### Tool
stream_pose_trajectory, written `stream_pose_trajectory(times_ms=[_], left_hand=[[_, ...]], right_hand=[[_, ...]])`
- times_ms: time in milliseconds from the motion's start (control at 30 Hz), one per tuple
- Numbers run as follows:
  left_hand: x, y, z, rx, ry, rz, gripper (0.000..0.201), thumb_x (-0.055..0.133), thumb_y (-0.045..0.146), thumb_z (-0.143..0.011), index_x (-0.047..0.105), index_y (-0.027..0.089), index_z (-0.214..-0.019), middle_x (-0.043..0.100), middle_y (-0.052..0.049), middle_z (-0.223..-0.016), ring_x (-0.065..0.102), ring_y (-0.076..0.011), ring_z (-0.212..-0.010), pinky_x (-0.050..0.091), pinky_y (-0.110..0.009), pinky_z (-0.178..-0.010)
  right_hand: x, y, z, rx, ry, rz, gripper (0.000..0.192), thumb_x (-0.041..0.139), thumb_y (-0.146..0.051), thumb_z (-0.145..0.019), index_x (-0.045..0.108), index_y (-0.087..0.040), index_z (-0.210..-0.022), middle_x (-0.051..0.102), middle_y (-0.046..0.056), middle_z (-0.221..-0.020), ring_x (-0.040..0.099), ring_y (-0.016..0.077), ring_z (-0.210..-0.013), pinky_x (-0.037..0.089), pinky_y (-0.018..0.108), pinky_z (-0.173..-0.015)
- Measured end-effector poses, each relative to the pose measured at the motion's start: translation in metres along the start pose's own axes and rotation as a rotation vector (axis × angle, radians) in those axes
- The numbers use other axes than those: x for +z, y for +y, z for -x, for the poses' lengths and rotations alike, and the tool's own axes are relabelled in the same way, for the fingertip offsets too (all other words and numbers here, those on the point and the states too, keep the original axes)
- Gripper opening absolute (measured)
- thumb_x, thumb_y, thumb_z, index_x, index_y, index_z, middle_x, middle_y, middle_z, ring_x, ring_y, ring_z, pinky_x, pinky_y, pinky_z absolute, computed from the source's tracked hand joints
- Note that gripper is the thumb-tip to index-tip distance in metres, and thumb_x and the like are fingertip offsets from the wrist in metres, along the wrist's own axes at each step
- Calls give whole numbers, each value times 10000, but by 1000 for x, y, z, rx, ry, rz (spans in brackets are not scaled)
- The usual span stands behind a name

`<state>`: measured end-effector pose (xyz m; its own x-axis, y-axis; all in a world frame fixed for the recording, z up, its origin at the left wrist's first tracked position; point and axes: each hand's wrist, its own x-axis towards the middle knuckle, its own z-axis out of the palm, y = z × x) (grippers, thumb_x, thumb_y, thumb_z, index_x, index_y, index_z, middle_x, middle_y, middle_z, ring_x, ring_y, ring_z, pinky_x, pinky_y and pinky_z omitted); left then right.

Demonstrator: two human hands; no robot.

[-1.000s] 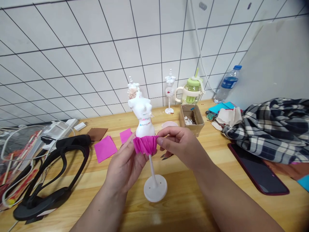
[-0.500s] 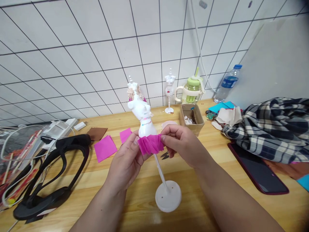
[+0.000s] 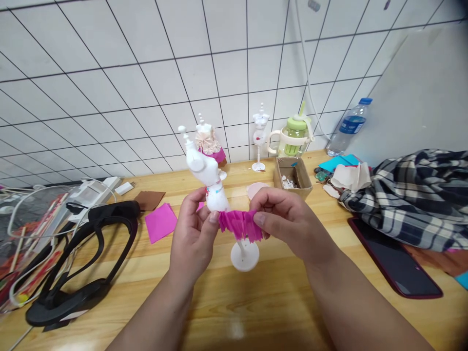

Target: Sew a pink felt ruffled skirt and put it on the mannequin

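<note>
Craft bench (image 3: 278, 312), mini mannequins (image 3: 261, 136)

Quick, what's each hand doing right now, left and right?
Left hand: closed on the white mannequin at its waist.
Right hand: pinching the pink pleated paper skirt against the mannequin.

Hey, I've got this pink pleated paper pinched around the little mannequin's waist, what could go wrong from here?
The pleated paper skirt looks thin; the left hand and right hand pinching its ends might tear it or flatten the folds. The mannequin is tilted with its base seemingly off the table, so a slip may drop it.
</note>
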<state>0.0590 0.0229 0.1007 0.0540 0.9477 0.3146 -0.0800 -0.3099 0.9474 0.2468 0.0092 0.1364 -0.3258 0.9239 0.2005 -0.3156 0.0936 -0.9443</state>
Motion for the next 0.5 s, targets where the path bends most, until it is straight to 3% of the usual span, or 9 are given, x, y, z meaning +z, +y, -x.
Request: stream_pose_trajectory(times_ms=[233,500], left_hand=[[-4,0,1,2,51,-45,393,589,469,-878,547,228,-1185,573,-16,-851,492,-121,-628,445,-231,-557],[-4,5,2,-44,31,-170,446,522,504,-890,544,220,-1234,641,-72,-1049,588,-202,-840,493,-309,-736]], right_hand=[[-3,3,-3,15,33,65,80,630,-218,-823,592,-170,-771,558,-34,-655,473,67,-559,389,185,-493],[-8,9,-7,60,88,137,70,625,-221,-821,599,-178,-773,533,-51,-637,460,57,-542,398,167,-485]])
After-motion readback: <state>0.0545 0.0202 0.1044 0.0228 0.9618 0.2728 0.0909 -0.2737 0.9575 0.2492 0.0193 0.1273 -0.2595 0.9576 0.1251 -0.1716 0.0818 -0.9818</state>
